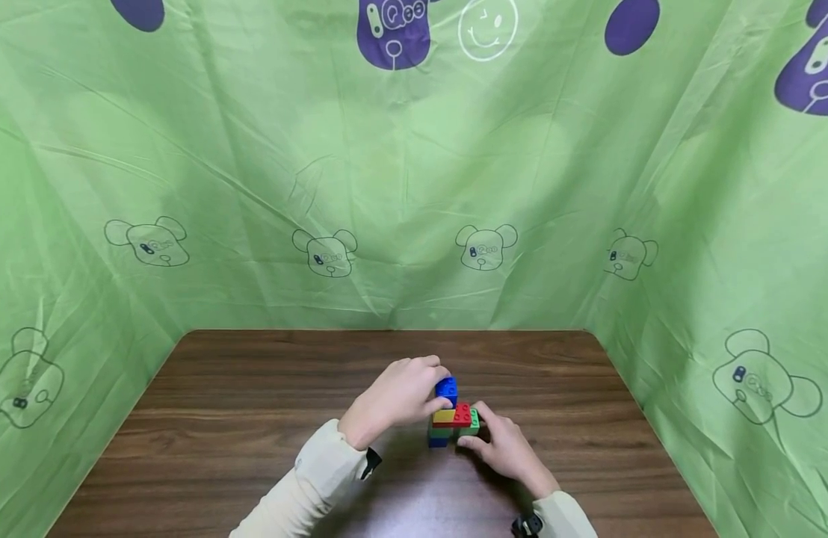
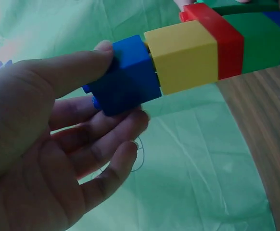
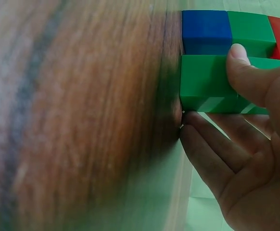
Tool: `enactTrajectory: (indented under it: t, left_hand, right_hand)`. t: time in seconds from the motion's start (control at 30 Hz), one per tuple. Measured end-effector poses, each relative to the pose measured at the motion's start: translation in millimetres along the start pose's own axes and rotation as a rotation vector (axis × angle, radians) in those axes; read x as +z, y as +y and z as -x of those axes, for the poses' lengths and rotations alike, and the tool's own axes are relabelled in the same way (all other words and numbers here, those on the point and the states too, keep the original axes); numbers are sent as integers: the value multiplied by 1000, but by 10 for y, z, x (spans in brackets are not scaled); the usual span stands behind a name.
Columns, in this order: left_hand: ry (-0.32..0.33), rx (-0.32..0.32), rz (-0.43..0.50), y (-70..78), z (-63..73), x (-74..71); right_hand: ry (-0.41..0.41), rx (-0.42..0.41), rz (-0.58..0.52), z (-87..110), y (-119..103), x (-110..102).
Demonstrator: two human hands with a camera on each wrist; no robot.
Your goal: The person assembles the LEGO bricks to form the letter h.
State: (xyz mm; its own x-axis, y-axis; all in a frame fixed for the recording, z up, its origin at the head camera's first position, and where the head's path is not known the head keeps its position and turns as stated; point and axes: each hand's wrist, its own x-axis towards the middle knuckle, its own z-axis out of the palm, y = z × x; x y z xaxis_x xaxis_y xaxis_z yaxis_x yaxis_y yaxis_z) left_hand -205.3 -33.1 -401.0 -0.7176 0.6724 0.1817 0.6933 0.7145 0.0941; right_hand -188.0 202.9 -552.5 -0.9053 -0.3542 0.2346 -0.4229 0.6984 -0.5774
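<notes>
A small stack of toy building bricks stands on the table in front of me. My left hand [image 1: 402, 390] pinches the top blue brick [image 2: 130, 79] between thumb and fingers. A narrow gap with studs showing separates this brick from the yellow brick [image 2: 183, 57] under it. Below the yellow come a flat red brick [image 2: 229, 45], a green brick [image 2: 260, 41] and a lower blue brick [image 3: 206, 32] at the table. My right hand [image 1: 508, 447] grips the green bricks [image 3: 202, 79] at the stack's right side, thumb on the near face, fingers behind.
The stack rests on a dark wood-grain table [image 1: 266, 381]. Green printed cloth [image 1: 400, 291] hangs behind the table and along its left and right sides. Pale sleeves [image 1: 326, 459] cover both forearms, and dark bands sit at the wrists.
</notes>
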Motion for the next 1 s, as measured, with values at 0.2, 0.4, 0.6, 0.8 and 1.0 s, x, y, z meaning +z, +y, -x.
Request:
enactTrajectory:
  t: [0.2, 0.4, 0.6, 0.8, 1.0]
  left_hand:
    - [-67, -16, -17, 59, -98, -53]
    - [-156, -82, 24, 78, -196, -55]
    - [-204, -145, 103, 43, -199, -18]
    - [-207, -151, 124, 37, -194, 21]
    - [-217, -167, 139, 20, -210, 55]
  right_hand:
    - [4, 5, 8, -2, 12, -17]
    - [6, -8, 3, -9, 17, -17]
    - [-10, -3, 7, -19, 9, -25]
    - [-21, 9, 1, -4, 13, -16]
    - [-5, 6, 5, 1, 18, 8]
